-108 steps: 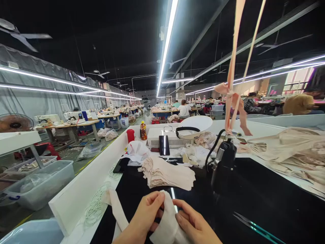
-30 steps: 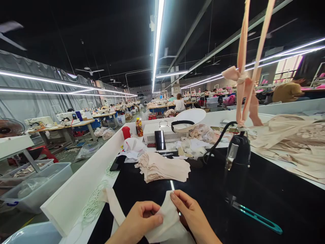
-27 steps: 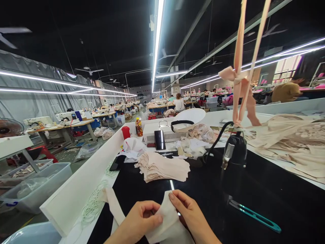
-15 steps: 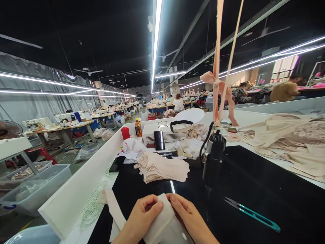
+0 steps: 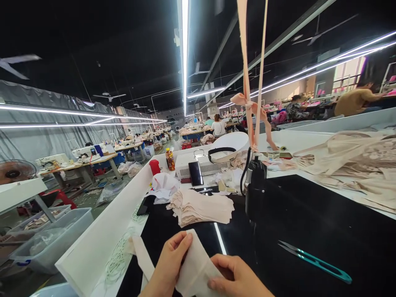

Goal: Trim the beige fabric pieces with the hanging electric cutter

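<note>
A pale piece of fabric is stretched between my two hands at the front of the black tabletop. My left hand pinches its upper left corner between thumb and fingers. Lower down, on the right edge, my right hand grips the same piece with its thumb on top. Just beyond lies a stack of beige fabric pieces. A pale strip of cloth lies to the left of my left hand. Teal thread snips rest on the black surface, off to the right.
A black iron-like tool hangs from peach fabric ties. A phone leans against a white box. Beige garments lie at the right. A white side wall borders the left, with clear plastic bins beyond.
My right hand has slid down the fabric's right edge, away from the top corner. The left hand still pinches the top. The view has shifted slightly.
</note>
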Demonstrator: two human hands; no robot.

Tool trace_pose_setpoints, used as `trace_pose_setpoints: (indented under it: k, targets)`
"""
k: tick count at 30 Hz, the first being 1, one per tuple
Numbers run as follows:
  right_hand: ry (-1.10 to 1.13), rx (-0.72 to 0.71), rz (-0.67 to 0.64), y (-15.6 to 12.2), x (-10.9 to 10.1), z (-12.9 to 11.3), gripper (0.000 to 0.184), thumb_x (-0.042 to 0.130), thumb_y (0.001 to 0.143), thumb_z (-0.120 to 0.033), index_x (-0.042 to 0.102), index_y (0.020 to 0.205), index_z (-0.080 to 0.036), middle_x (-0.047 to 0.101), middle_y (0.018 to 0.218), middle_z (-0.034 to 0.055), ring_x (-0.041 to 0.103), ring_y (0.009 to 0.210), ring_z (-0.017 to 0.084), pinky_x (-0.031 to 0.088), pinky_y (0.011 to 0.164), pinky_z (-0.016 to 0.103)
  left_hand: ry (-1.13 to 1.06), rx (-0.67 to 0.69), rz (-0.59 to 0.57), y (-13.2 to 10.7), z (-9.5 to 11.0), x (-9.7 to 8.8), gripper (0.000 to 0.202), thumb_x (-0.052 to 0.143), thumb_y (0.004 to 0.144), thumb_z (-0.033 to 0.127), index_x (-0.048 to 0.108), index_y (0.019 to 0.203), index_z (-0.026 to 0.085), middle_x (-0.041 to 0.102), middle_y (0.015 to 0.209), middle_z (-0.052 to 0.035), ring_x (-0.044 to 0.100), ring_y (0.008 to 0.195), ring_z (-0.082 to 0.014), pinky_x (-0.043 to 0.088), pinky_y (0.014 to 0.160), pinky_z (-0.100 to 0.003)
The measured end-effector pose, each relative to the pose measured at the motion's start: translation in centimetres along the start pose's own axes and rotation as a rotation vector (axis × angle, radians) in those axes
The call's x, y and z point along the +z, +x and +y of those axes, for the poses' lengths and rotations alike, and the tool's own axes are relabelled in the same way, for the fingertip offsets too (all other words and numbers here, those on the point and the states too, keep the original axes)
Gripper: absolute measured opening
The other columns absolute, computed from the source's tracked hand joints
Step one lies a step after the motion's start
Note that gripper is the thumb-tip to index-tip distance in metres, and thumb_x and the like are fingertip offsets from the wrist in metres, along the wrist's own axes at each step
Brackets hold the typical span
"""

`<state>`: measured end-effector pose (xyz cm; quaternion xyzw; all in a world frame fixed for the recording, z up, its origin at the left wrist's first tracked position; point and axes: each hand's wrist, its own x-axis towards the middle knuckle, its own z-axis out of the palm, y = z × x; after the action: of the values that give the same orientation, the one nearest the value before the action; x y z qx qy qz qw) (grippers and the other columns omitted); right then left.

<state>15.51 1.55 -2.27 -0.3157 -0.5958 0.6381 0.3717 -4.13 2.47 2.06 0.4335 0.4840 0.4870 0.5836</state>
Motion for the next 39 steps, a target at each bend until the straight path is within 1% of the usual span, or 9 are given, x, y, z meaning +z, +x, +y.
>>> trace_pose_setpoints:
  k: [5,10,18,21,25,28,31,36,39]
  targets:
    - [-0.238,0.047,0.049,-1.6,-1.7,-1.5,0.020,0.070,0.069,-0.030,0.081,0.081,-0.018,0.064,0.070,-0.0009,0.050,0.066,0.017,0.032,0.059,0.027,-0.049,-0.057,0.063,-0.7,1.0,-0.7,0.066,0.093,0.060,0.071,0.068,0.097,0.021,0.066,0.079,0.0030,0.062,0.068,-0.0130,0.045,0.054,-0.020]
    - [-0.469,0.043,0.098,-2.2,-4.4,-3.1,0.023,0.062,0.077,-0.030,0.081,0.084,-0.018,0.073,0.077,0.0012,0.064,0.077,0.023,0.040,0.067,0.028,-0.059,-0.049,0.066,-0.4,1.7,-1.4,0.063,0.094,0.063,0.067,0.066,0.097,0.022,0.074,0.091,-0.0023,0.073,0.086,-0.0195,0.057,0.069,-0.026]
    - [-0.798,-0.278,0.367,-2.2,-7.9,-4.8,0.031,0.050,0.103,-0.041,0.077,0.102,-0.028,0.075,0.097,0.0041,0.070,0.090,0.025,0.051,0.080,0.033,0.075,0.141,0.000,0.4,4.0,-2.7,0.055,0.089,0.071,0.067,0.075,0.103,0.025,0.075,0.107,-0.0030,0.071,0.104,-0.0201,0.054,0.104,-0.036]
    - [-0.927,-0.401,0.342,-3.6,-8.3,-3.7,0.034,0.042,0.107,-0.029,0.075,0.116,-0.032,0.075,0.115,0.0059,0.071,0.104,0.025,0.055,0.089,0.034,0.252,0.185,-0.090,-0.8,4.1,-3.6,0.047,0.088,0.073,0.064,0.081,0.093,0.023,0.076,0.099,-0.0046,0.069,0.101,-0.0214,0.053,0.100,-0.032]
    - [-1.182,-0.449,0.174,-6.2,-8.1,-1.4,0.043,0.040,0.102,-0.011,0.076,0.113,-0.031,0.078,0.113,0.0058,0.075,0.099,0.025,0.060,0.084,0.036,0.504,0.166,-0.197,-2.8,3.4,-6.0,0.022,0.086,0.077,0.042,0.084,0.082,0.021,0.078,0.092,-0.0072,0.068,0.092,-0.0231,0.050,0.090,-0.030]
    - [-1.285,-0.443,0.149,-7.6,-7.8,-0.6,0.046,0.046,0.098,-0.006,0.075,0.120,-0.033,0.078,0.117,0.0038,0.077,0.102,0.024,0.062,0.087,0.034,0.741,0.176,-0.153,-3.5,2.8,-7.4,0.023,0.066,0.089,0.040,0.083,0.089,0.025,0.078,0.097,-0.0055,0.068,0.088,-0.0222,0.051,0.083,-0.031]
    - [-1.322,-0.474,0.191,-8.0,-7.9,-0.6,0.046,0.050,0.098,-0.006,0.073,0.125,-0.034,0.078,0.119,0.0032,0.077,0.104,0.023,0.063,0.089,0.031,0.901,0.235,-0.112,-3.7,2.5,-7.0,0.027,0.054,0.096,0.036,0.079,0.097,0.028,0.076,0.104,-0.0032,0.068,0.091,-0.0207,0.051,0.086,-0.030]
    - [-1.373,-0.532,0.194,-8.1,-8.7,0.1,0.046,0.052,0.095,-0.006,0.073,0.126,-0.033,0.079,0.120,0.0039,0.079,0.104,0.022,0.065,0.088,0.030,0.975,0.304,-0.344,-4.3,2.4,-4.5,0.018,0.064,0.095,0.026,0.076,0.108,0.029,0.073,0.121,-0.0022,0.068,0.114,-0.0203,0.047,0.104,-0.028]
    - [-1.421,-0.552,0.214,-8.2,-9.1,0.6,0.046,0.053,0.095,-0.007,0.071,0.130,-0.031,0.079,0.122,0.0044,0.079,0.105,0.023,0.065,0.090,0.030,1.057,0.277,-0.490,-4.3,1.2,-4.6,0.029,0.082,0.087,0.030,0.075,0.115,0.029,0.068,0.134,-0.0055,0.064,0.124,-0.0236,0.046,0.107,-0.028]
